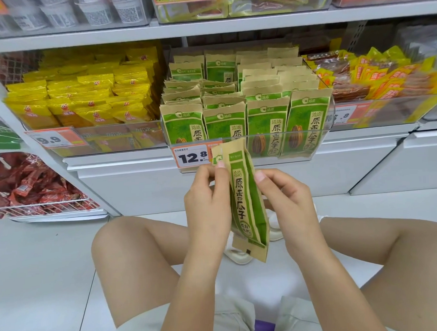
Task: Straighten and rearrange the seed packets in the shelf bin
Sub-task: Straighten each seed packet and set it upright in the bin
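Below the bin (246,137), my left hand (206,190) and right hand (283,195) pinch upright packets (246,201) between curled fingers.

Green-and-tan seed packets (246,201), clear bin (246,137)

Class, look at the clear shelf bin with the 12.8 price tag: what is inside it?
The clear bin holds green-and-tan seed packets standing upright in four rows, front to back. Only the tops of the rear packets show, and the bin floor is covered.
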Demonstrator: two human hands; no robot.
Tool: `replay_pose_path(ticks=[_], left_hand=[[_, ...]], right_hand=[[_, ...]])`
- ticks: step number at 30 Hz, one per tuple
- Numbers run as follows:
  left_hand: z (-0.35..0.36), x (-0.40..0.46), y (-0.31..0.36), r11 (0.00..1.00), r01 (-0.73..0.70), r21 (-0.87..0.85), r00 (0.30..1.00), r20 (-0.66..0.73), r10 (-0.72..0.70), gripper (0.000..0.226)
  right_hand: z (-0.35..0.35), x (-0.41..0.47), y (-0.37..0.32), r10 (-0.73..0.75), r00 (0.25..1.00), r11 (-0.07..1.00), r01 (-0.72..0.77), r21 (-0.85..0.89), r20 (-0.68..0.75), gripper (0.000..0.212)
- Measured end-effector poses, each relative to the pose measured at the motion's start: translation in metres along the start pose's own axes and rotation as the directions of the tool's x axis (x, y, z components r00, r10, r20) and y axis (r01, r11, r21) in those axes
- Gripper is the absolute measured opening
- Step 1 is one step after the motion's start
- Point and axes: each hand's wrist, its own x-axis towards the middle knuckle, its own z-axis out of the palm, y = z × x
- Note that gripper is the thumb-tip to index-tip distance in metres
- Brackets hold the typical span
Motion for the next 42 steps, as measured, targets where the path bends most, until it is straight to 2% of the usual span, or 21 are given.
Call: replay_pose_path(ticks=[3,6,8,11,14,17,19,21,25,28,32,34,36,39,42], left_hand=[[-0.003,0.003,-0.002,0.976,0.13,-0.177,0.989,0.098,-0.114,0.041],[-0.006,0.001,0.0,0.931,0.213,-0.298,0.959,0.249,-0.139,0.061],[-0.009,0.0,0.002,0.92,0.223,-0.323,0.941,0.317,-0.117,0.067],[-0.01,-0.002,0.001,0.913,0.198,-0.357,0.944,0.321,-0.079,0.062],[-0.01,-0.002,0.0,0.909,0.202,-0.364,0.944,0.319,-0.082,0.059],[-0.01,-0.001,-0.001,0.905,0.218,-0.365,0.946,0.306,-0.104,0.037],[-0.009,-0.001,-0.002,0.9,0.226,-0.372,0.948,0.298,-0.115,0.042],[-0.008,0.0,-0.003,0.894,0.226,-0.388,0.948,0.297,-0.111,0.052],[-0.006,0.0,-0.006,0.9,0.211,-0.381,0.943,0.32,-0.086,0.039],[-0.005,0.0,-0.01,0.913,0.205,-0.354,0.918,0.394,-0.053,0.035],[-0.002,-0.001,-0.022,0.928,0.254,-0.274,0.861,0.502,-0.088,0.056],[0.001,-0.003,-0.029,0.949,0.242,-0.2,0.859,0.499,-0.114,0.058],[0.003,-0.004,-0.032,0.948,0.25,-0.198,0.868,0.479,-0.129,0.057],[0.005,-0.005,-0.025,0.91,0.277,-0.308,0.897,0.422,-0.13,0.053],[0.003,-0.004,-0.014,0.863,0.279,-0.422,0.937,0.316,-0.148,0.048]], right_hand=[[0.0,-0.001,0.0,0.04,0.999,0.998,-0.04,0.055,0.01,0.016],[0.001,-0.001,-0.002,0.037,0.999,0.997,-0.037,0.067,0.002,0.022],[0.001,-0.001,-0.003,0.038,0.999,0.996,-0.038,0.08,0.001,0.023],[0.001,-0.001,-0.004,0.037,0.999,0.995,-0.037,0.087,-0.003,0.021],[0.002,-0.001,-0.005,0.032,0.999,0.996,-0.031,0.081,-0.013,0.021],[0.004,-0.002,-0.007,0.019,1.0,0.998,-0.017,0.06,-0.025,0.014],[0.006,-0.002,-0.008,0.013,0.999,0.999,-0.011,0.041,-0.049,0.009],[0.006,-0.002,-0.006,0.004,0.997,1.0,-0.003,0.005,-0.078,0.015],[0.007,-0.001,-0.002,-0.021,0.991,0.999,0.018,-0.029,-0.133,0.021],[0.004,0.001,0.001,-0.074,0.979,0.993,0.054,-0.108,-0.19,0.022],[-0.004,0.006,0.0,-0.123,0.951,0.986,0.086,-0.141,-0.284,0.024],[-0.008,0.008,-0.003,-0.138,0.939,0.987,0.103,-0.125,-0.316,0.023],[-0.01,0.008,-0.006,-0.131,0.939,0.991,0.114,-0.071,-0.318,0.019],[-0.013,0.008,-0.004,-0.069,0.968,0.997,0.063,-0.034,-0.239,0.008],[-0.015,0.005,0.002,-0.001,0.993,0.995,-0.01,-0.1,-0.115,0.023]])
